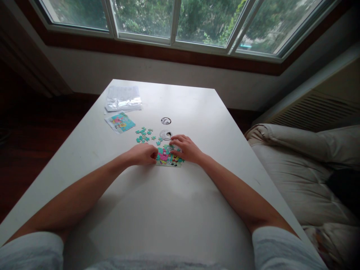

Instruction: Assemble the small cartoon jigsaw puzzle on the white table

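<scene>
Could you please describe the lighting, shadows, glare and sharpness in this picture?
Head view: daylight enters through the window, while the room's sides stay dim; head view: pale sheen lies on the table, with brighter glints on the plastic sleeve; head view: a soft shadow falls by the left hand; head view: fine puzzle detail looks soft.

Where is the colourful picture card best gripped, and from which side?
Probably pinched at its near edge, coming from the person's side with the left hand: the picture card appears to lie flat, so its thin edges offer the grip, and the clear plastic packet lies just beyond it.
</scene>
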`<state>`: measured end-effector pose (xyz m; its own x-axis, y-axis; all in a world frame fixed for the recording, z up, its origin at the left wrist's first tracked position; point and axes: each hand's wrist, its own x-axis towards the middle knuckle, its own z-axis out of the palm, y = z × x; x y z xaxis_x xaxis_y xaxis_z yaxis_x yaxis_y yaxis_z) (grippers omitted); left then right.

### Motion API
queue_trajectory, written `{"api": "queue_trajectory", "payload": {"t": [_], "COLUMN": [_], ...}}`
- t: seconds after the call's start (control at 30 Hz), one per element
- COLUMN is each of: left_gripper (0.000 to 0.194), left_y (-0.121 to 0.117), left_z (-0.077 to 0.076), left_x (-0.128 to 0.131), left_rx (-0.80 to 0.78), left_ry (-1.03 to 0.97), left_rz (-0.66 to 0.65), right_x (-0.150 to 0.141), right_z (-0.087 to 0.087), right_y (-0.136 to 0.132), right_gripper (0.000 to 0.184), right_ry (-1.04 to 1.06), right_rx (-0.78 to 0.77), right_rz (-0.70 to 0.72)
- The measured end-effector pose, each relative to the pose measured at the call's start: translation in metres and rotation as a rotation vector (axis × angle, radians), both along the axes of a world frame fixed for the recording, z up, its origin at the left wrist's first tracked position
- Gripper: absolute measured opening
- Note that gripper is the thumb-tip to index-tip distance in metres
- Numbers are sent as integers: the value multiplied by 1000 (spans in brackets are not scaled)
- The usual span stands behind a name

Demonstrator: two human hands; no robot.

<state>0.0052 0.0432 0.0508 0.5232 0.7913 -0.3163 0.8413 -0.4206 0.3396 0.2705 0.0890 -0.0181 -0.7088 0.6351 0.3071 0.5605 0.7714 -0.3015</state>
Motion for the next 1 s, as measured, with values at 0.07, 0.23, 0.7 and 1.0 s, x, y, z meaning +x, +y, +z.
{"api": "queue_trajectory", "payload": {"t": [0.07,0.23,0.7,1.0], "left_gripper": [12,15,21,34], "left_y": [0,-1,-4,39], "left_z": [0,-1,2,-8], "left_x": [0,1,4,-45], "left_rx": [-2,9,43,385], "left_ry": [13,51,112,278], "left_rz": [-1,-6,1,455], "right_x": [0,0,1,1], "right_z": [0,0,-2,-1], "right_y": [0,-1,1,0], "right_gripper": [34,33,31,31], "right_ry": [0,-6,15,4], "right_rx": [3,5,-19,-36], "right_rz": [0,-1,1,0]}}
